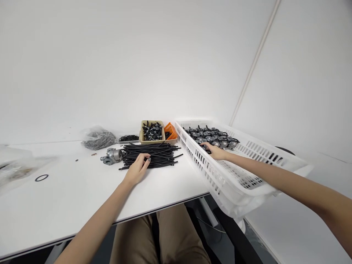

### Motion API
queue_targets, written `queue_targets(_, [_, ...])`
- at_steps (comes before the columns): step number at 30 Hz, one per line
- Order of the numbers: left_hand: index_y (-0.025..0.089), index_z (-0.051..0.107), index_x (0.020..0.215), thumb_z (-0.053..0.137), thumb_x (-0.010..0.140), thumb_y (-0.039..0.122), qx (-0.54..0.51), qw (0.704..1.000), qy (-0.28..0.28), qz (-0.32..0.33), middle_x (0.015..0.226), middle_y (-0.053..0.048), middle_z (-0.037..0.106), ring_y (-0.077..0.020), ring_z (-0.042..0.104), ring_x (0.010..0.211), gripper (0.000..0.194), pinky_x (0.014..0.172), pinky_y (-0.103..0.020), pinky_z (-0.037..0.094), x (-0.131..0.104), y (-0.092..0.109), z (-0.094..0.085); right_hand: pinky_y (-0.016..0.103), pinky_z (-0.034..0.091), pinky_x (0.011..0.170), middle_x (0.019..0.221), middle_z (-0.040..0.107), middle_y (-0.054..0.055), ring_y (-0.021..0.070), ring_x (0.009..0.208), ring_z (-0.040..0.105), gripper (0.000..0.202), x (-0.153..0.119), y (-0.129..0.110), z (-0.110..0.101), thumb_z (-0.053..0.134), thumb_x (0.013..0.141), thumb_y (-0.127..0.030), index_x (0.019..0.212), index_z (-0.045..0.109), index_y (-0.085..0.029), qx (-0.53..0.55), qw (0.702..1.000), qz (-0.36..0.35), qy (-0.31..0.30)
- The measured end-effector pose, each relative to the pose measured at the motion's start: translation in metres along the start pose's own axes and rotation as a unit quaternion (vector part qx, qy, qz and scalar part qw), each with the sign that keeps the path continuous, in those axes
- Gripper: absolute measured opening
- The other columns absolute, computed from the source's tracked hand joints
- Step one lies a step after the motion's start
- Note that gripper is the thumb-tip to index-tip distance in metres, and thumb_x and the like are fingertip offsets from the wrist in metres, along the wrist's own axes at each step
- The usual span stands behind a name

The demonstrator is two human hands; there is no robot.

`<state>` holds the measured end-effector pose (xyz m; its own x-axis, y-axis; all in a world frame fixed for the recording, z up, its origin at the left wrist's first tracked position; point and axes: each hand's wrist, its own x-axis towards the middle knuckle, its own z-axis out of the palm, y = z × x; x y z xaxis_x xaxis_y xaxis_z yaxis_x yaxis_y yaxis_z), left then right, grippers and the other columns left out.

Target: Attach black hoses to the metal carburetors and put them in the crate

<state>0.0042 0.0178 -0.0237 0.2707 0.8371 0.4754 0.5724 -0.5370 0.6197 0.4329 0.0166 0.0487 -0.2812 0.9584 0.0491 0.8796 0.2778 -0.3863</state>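
At twelve o'clock the left hand (136, 171) is touching black tubes (162, 155); towards one o'clock the right hand (218, 152) is curling among metal parts (216, 138) in the white crate (237, 204). Whether either is gripping, I cannot tell. Moving slowly should be sparing neighbouring parts.

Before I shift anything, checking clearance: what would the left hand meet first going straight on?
Likely the black tubes just ahead of the left hand; depth leaves unclear whether they already touch.
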Motion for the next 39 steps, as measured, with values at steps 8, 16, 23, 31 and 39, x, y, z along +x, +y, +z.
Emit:
queue_targets(8, [0.023, 0.049, 0.115, 0.031, 0.096, 0.048, 0.036, 0.999, -0.003, -0.001, 0.109, -0.004, 0.057, -0.0167, 0.058, 0.078, 0.035, 0.077, -0.032, 0.045, -0.005, 0.005, -0.004, 0.038, 0.051, 0.089, 0.133, 0.054, 0.019, 0.0310, 0.114, 0.060, 0.080, -0.004, -0.016, -0.028, 0.056, 0.082, -0.051, 0.147, 0.025, -0.016, -0.048, 0.996, 0.007, -0.080])
queue_targets(16, [0.023, 0.054, 0.100, 0.038, 0.094, 0.037, 0.059, 0.997, -0.052, 0.017, 0.096, -0.001, 0.064, -0.0180, 0.060, 0.081, 0.023, 0.076, -0.030, 0.044, -0.005, 0.008, -0.002, 0.041, 0.045, 0.094, 0.123, 0.063, 0.009, 0.0283, 0.109, 0.060, 0.050, -0.021, -0.120, -0.089, 0.048, 0.088, -0.041, 0.135, 0.047, -0.023, -0.183, 0.973, -0.083, 0.114])
queue_targets(23, [0.023, 0.057, 0.089, 0.043, 0.088, 0.028, 0.090, 0.993, -0.074, 0.016, 0.081, 0.000, 0.066, -0.0174, 0.060, 0.070, 0.015, 0.067, -0.027, 0.041, -0.006, 0.008, -0.002, 0.029, 0.045, 0.078, 0.101, 0.069, 0.006, 0.0214, 0.089, 0.064, 0.032, 0.054, -0.219, -0.051, 0.052, 0.086, -0.030, 0.114, 0.062, -0.020, -0.209, 0.957, -0.198, 0.024])
queue_targets(31, [0.023, 0.056, 0.087, 0.044, 0.088, 0.022, 0.090, 0.994, -0.064, 0.022, 0.081, 0.000, 0.066, -0.0164, 0.060, 0.071, 0.012, 0.066, -0.026, 0.039, -0.012, 0.011, -0.004, 0.030, 0.047, 0.081, 0.112, 0.067, 0.015, 0.0241, 0.100, 0.063, 0.031, 0.180, -0.222, 0.037, 0.051, 0.083, -0.009, 0.110, 0.064, -0.015, -0.246, 0.966, -0.082, 0.020])
queue_targets(39, [0.024, 0.058, 0.089, 0.046, 0.087, 0.021, 0.101, 0.992, -0.075, 0.024, 0.079, 0.000, 0.066, -0.0163, 0.059, 0.069, 0.013, 0.063, -0.026, 0.038, -0.013, 0.010, -0.001, 0.036, 0.048, 0.084, 0.118, 0.060, 0.024, 0.0272, 0.109, 0.060, 0.036, 0.221, -0.204, 0.073, 0.033, 0.091, -0.006, 0.116, 0.059, -0.007, -0.240, 0.968, -0.042, 0.061])
